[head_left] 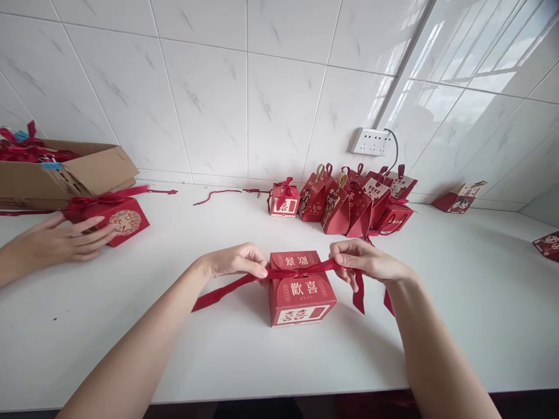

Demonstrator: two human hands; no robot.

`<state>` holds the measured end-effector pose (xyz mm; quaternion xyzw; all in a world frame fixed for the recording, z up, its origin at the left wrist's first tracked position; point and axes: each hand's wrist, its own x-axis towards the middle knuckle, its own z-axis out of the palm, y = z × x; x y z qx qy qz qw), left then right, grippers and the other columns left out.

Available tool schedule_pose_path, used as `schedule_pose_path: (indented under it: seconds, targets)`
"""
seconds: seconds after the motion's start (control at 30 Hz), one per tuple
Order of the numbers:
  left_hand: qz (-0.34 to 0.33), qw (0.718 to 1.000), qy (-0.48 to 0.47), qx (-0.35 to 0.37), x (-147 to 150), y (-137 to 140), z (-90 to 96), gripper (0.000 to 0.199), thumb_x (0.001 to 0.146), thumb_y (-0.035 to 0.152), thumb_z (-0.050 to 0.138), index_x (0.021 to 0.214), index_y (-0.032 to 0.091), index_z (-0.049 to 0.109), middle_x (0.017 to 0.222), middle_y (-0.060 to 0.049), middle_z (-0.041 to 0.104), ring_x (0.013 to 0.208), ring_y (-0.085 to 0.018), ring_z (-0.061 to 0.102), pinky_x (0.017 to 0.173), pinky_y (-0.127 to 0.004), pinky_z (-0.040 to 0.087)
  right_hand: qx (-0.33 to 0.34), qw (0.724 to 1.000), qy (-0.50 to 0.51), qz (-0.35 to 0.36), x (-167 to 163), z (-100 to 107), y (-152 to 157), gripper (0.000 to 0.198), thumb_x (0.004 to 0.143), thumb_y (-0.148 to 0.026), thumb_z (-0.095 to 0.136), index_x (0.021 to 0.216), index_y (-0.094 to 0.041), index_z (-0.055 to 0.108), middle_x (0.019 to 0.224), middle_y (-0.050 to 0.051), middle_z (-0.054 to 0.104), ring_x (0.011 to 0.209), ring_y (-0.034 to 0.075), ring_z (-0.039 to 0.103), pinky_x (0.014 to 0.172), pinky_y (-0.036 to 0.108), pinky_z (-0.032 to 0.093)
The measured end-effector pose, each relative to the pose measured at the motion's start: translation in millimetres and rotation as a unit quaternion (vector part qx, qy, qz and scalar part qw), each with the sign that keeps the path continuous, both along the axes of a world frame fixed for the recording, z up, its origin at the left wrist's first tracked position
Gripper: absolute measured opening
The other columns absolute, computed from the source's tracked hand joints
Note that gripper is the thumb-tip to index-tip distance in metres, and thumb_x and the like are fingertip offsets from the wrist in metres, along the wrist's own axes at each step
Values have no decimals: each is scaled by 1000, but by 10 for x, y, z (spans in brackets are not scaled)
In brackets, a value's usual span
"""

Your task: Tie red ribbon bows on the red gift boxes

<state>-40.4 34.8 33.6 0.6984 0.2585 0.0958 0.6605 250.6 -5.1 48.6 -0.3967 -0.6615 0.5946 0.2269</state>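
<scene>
A red gift box (301, 297) with white and gold characters stands on the white table in front of me. Across its top runs a red ribbon (321, 267), crossed at the middle of the lid. My left hand (238, 262) pinches the ribbon at the box's left edge, and a loose tail hangs out to the left. On the other side my right hand (360, 262) grips the ribbon just past the right edge, with its tail dangling below the fingers. Both hands pull the ribbon out sideways, close above the lid.
Another person's hand (65, 244) rests on a red box with a bow (124, 221) at left. Behind it stands a cardboard carton (94, 166) of ribbons. Several red gift boxes (362, 203) line the wall beneath a power socket (371, 141). A small bowed box (285, 203) stands beside them.
</scene>
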Motion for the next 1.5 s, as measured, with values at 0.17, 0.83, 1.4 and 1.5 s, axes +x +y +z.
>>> schedule_pose_path:
  seconds: [0.17, 0.83, 1.4, 1.5]
  targets:
    - [-33, 999, -12, -14, 35, -78, 85, 21, 71, 27, 62, 55, 15, 54, 57, -2, 62, 58, -13, 57, 63, -27, 44, 90, 993, 72, -31, -104, 26, -104, 24, 81, -40, 63, 78, -17, 67, 98, 7, 64, 56, 9, 60, 42, 21, 47]
    - [77, 967, 172, 170, 42, -430, 471, 20, 82, 40, 52, 90, 22, 51, 65, 4, 56, 51, -8, 41, 49, -20, 32, 209, 967, 34, -140, -662, -142, -191, 24, 83, -41, 59, 78, -19, 66, 87, 4, 71, 73, 16, 64, 63, 25, 49]
    - [114, 849, 250, 451, 55, -645, 623, 22, 86, 32, 46, 88, 23, 66, 95, -2, 59, 69, -13, 54, 63, -24, 38, 185, 959, 84, -197, -707, -159, -216, 16, 77, -34, 63, 78, -18, 61, 82, 4, 72, 72, 17, 66, 62, 29, 52]
    - [104, 852, 241, 454, 129, -688, 689, 26, 87, 35, 45, 90, 23, 68, 99, -2, 59, 67, -11, 54, 60, -22, 39, 114, 957, 140, -226, -723, -166, -213, 29, 70, -32, 71, 87, -21, 51, 79, 2, 72, 67, 16, 66, 55, 26, 51]
